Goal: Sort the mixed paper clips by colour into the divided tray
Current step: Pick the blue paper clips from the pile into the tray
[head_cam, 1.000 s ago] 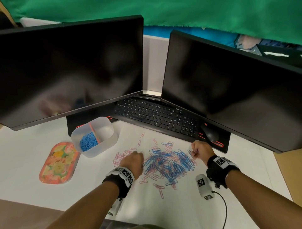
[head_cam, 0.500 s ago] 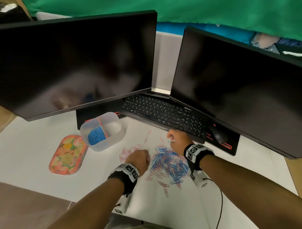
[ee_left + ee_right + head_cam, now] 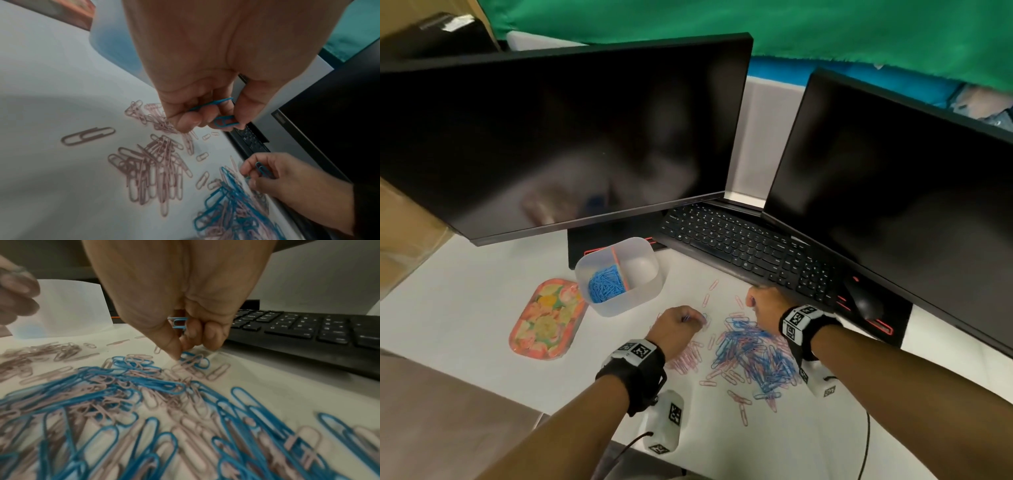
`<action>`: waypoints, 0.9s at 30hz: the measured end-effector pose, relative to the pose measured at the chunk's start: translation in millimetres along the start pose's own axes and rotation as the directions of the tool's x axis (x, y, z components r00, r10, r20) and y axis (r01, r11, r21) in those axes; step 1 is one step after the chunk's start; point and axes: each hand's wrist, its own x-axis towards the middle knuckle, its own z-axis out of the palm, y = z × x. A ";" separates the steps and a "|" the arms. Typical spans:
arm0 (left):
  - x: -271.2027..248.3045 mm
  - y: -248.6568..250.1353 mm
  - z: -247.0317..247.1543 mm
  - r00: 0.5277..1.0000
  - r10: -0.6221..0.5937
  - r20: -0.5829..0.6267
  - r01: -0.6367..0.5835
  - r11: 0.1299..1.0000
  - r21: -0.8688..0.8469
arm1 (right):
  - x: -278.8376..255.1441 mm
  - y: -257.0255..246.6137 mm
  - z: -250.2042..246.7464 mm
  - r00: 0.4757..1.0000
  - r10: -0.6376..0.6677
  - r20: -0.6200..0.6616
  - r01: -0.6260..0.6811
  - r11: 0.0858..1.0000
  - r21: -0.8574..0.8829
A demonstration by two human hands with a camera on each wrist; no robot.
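Blue clips (image 3: pixel 223 112) are pinched in the left hand (image 3: pixel 677 327) and right hand (image 3: pixel 765 304); tray (image 3: pixel 643 294) at 10 o'clock of the pile (image 3: pixel 753 356)

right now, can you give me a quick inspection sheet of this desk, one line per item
surface: white desk, paper clips strewn in front of the keyboard
job's things: divided tray with blue clips in its left compartment, right one looks empty; mixed pile of blue and pink; pink cluster set apart
clutter: floral tray, keyboard, mouse
grippers: left hand holds blue clips; right hand holds a blue clip
cables: black leads from the wrist cameras
surroundings: two dark monitors, green cloth
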 end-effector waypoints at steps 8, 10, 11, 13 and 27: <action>-23.9 16.8 -39.8 0.995 -0.103 -0.009 0.084 0.847 -0.525 | -21.7 -23.5 -34.3 0.991 0.092 0.098 -0.131 0.497 0.858; -30.3 17.9 -55.6 0.992 -0.111 -0.061 0.056 0.815 -0.577 | -26.7 -50.9 -42.3 0.986 0.021 0.164 -0.163 0.297 0.941; -32.9 18.5 -64.4 0.990 -0.108 -0.094 0.032 0.809 -0.587 | -26.5 -68.0 -43.8 0.982 -0.028 0.188 -0.175 0.246 0.953; -36.4 20.6 -83.6 0.981 -0.095 -0.171 -0.026 0.803 -0.595 | -22.1 -108.1 -46.5 0.974 -0.119 0.192 -0.161 0.227 0.960; -17.0 10.4 -154.8 0.875 -0.202 -0.439 0.023 0.925 -0.379 | 46.0 -267.5 -33.2 0.984 -0.175 0.037 0.146 0.907 0.394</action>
